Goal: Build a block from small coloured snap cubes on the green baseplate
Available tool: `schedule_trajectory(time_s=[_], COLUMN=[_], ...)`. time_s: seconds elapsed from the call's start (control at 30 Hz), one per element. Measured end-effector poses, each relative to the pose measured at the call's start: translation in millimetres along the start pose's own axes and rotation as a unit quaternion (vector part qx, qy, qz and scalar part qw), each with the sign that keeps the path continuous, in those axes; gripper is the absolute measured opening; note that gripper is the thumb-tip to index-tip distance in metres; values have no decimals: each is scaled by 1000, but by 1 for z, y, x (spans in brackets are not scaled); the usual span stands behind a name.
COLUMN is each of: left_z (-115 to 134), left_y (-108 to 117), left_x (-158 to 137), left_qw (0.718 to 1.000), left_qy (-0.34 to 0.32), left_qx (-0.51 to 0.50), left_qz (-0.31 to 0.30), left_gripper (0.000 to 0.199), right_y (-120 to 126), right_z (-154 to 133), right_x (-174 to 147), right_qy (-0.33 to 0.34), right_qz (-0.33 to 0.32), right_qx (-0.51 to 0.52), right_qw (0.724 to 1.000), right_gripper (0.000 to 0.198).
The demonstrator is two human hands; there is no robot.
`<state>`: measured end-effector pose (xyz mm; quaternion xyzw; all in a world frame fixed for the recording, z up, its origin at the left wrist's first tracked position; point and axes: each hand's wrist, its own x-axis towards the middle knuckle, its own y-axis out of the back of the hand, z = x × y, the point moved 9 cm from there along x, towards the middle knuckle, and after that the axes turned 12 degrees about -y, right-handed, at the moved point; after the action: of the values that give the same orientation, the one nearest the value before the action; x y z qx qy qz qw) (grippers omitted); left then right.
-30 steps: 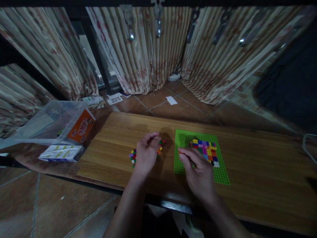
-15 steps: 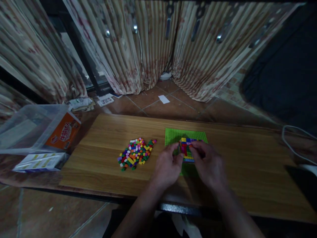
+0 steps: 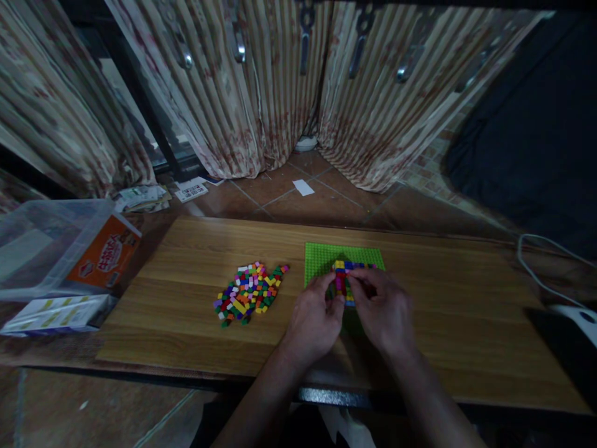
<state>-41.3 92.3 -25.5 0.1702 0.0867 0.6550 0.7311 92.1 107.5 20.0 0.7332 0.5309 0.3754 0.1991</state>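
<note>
A block of stacked multicoloured toy bricks (image 3: 341, 282) stands on a green studded baseplate (image 3: 319, 254), partly covered by my hands. My left hand (image 3: 313, 317) grips the stack's near left side, thumb and forefinger bent around it. On its right, my right hand (image 3: 384, 312) has thumb and forefinger pinched together at the top of the stack. Whatever lies between those right fingertips is too small and dim to make out. To the left of the baseplate lies a loose heap of small coloured bricks (image 3: 252, 292).
The wooden table (image 3: 448, 311) carries a dark flat object (image 3: 559, 348) at its right end. Beyond its left end are a clear plastic bin (image 3: 51, 249) with an orange label and a white-and-yellow box (image 3: 58, 314). Striped curtains (image 3: 261, 99) hang behind; a white cable (image 3: 536, 277) loops at right.
The view has turned slightly, so the scene sits further left. My right fingertips have shifted a little on the stack; an orange-red piece seen by them earlier no longer shows clearly.
</note>
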Motion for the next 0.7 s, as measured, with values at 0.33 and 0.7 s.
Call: schedule_trajectory(time_s=[0.33, 0.7], left_z=[2, 3], left_y=[1, 1], left_x=[-1, -1], left_qw=[1000, 1000], left_qy=[-6, -10], left_qx=[12, 24], left_qz=[6, 0], left_gripper=[45, 42], right_y=[-2, -1], right_z=[5, 15], right_x=[-3, -3], right_qy=[-29, -74], right_qz=[13, 7], right_qx=[16, 31], right_qw=[999, 997], right_gripper=[21, 20])
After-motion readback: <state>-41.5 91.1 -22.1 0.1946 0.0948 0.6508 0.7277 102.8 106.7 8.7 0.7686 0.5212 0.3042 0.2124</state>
